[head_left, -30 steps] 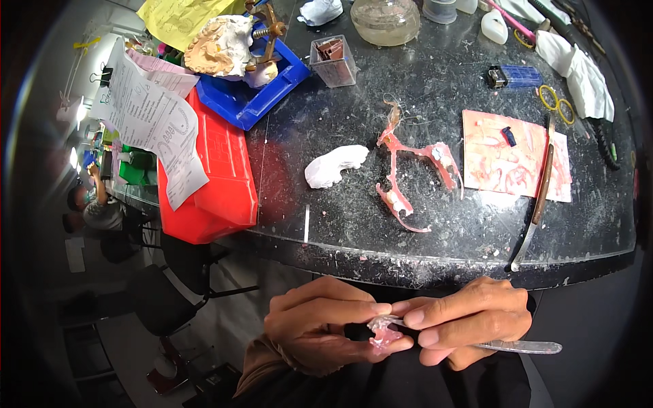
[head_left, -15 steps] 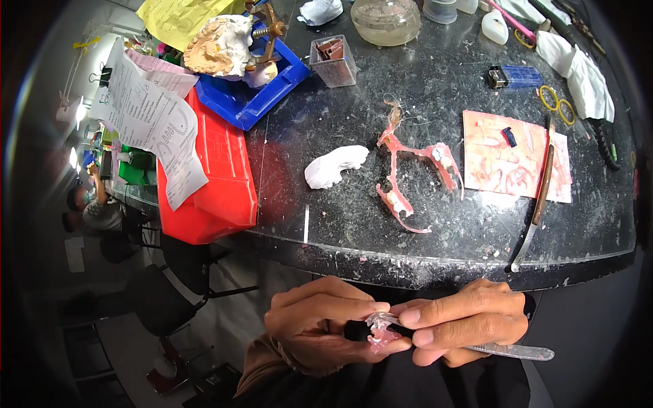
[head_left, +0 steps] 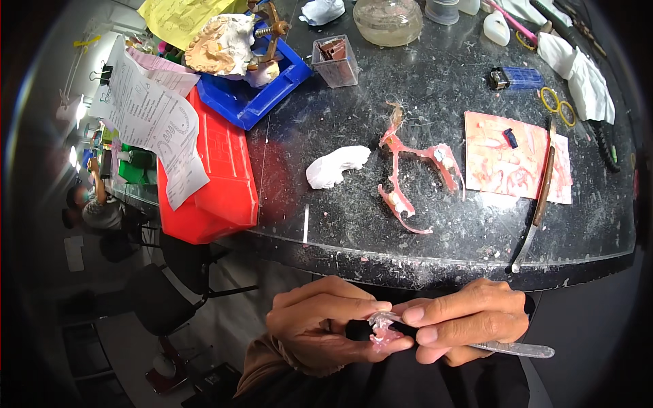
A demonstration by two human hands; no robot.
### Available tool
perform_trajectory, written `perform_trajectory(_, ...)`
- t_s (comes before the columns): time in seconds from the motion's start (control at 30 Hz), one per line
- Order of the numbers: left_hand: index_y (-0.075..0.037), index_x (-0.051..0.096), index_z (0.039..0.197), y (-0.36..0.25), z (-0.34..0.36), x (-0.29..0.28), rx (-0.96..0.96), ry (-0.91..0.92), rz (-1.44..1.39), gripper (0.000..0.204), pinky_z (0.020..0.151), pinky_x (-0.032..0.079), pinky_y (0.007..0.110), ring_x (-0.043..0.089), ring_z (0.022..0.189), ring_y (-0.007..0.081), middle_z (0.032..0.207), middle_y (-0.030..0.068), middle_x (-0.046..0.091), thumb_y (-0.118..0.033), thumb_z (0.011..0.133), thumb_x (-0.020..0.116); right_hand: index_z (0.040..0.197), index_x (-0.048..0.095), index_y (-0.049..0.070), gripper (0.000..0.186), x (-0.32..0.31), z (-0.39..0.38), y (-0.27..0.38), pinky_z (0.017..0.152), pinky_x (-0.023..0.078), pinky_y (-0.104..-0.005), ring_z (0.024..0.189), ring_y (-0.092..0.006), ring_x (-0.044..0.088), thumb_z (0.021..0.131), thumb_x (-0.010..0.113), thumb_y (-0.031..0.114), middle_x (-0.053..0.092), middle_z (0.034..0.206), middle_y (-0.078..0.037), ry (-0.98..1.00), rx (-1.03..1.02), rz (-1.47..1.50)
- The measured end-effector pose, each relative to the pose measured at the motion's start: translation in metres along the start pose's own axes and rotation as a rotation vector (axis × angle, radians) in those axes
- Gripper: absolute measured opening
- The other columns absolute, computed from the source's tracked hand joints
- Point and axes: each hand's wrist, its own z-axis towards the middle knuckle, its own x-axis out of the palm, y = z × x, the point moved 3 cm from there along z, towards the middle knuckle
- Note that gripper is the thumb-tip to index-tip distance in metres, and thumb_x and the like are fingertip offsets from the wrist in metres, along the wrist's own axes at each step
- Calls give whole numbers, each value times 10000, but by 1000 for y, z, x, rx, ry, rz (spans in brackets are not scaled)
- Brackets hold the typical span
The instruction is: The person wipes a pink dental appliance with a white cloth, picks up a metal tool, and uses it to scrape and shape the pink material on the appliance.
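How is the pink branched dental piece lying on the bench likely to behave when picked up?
The pink branched dental piece looks light for its size, being mostly slim strips with open gaps. Its thin, curling tips may bend or snap if pinched; which, I can't tell. Spread wide across the bench, it seems unlikely to roll.

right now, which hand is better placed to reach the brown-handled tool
Likely the right hand: it is nearer the brown-handled tool, which lies beyond it, though it holds a metal tool. The left hand is farther away, gripping a small pink piece.
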Motion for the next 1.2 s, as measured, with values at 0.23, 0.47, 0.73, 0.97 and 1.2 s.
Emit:
perform_trajectory(0.23,19,588,770,2,-1,1,36,11,27,358,372,399,140,561,540,79,681,119,590,-52,488,796,812,553,-14,209,-5,1,8,578,542,-298,728,-299,611,650,678,25,560,900,-202,75,68,31)
perform_trajectory(0.47,25,592,793,11,-3,-11,20,70,-36,387,348,292,121,450,469,8,675,104,571,-62,479,801,827,517,-27,194,-6,-3,6,694,526,-326,786,-259,594,677,628,23,517,893,-193,-292,98,93)
perform_trajectory(0.73,44,592,809,9,-1,-6,-37,-75,-335,349,500,447,183,548,615,102,740,133,562,-28,520,775,822,485,-50,177,-1,-6,5,733,503,-443,787,-303,576,722,592,50,498,859,-220,-335,22,358)
perform_trajectory(0.97,48,590,827,8,-3,-5,-17,-64,-340,319,497,459,187,567,655,121,784,135,551,-35,568,755,892,293,6,161,-4,-7,-1,721,471,-530,733,-353,574,837,435,58,482,815,-276,-392,-81,615)
perform_trajectory(1.2,56,588,833,10,-2,-7,32,-88,-351,289,486,469,179,570,653,115,779,138,551,-25,597,735,851,293,103,238,-2,-13,2,498,547,-370,566,-331,596,834,484,244,525,720,-151,-483,272,445)
